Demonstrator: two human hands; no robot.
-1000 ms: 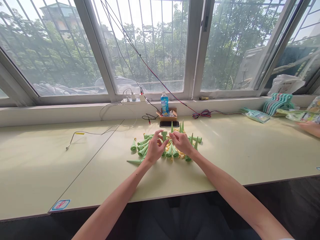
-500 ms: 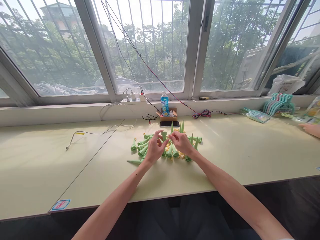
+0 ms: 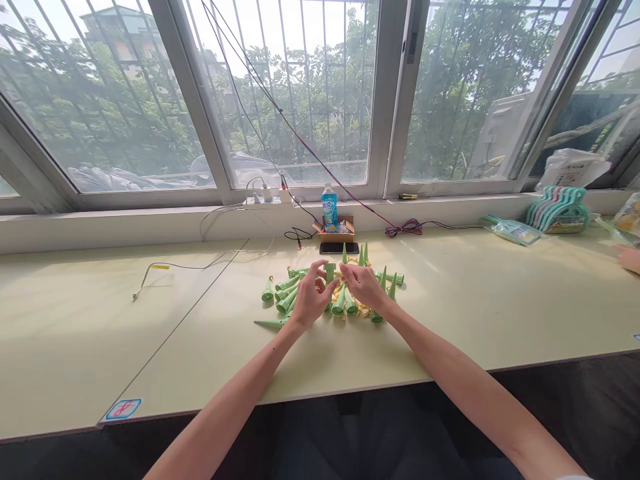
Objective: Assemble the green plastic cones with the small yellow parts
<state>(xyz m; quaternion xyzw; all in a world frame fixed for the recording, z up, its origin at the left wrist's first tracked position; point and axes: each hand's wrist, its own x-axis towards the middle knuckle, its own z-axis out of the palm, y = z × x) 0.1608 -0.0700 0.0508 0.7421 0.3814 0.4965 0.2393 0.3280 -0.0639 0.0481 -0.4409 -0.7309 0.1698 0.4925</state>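
My left hand [image 3: 311,295] grips a green plastic spike [image 3: 329,271] between thumb and fingers, its wide end upward. Close beside it, my right hand [image 3: 364,287] is closed in a pinch; whatever its fingertips hold is too small or hidden to make out. Around and under both hands lie several more green cone-shaped spikes [image 3: 287,303], some on their sides. Others stand point up, such as one green cone [image 3: 383,277] by my right wrist. Small yellow parts [image 3: 361,309] are scattered among them, partly covered by my right hand.
Behind the pile are a dark phone [image 3: 339,248] and a small cardboard box [image 3: 338,235] with a blue bottle [image 3: 329,208]. A coiled cable [image 3: 404,229] and turquoise hangers [image 3: 557,210] lie to the right. Another person's hand [image 3: 629,259] shows at the right edge.
My right fingertips have moved slightly right, away from the spike in my left hand. The left hand stays almost still. At the far right, the other person's hand has shifted right.
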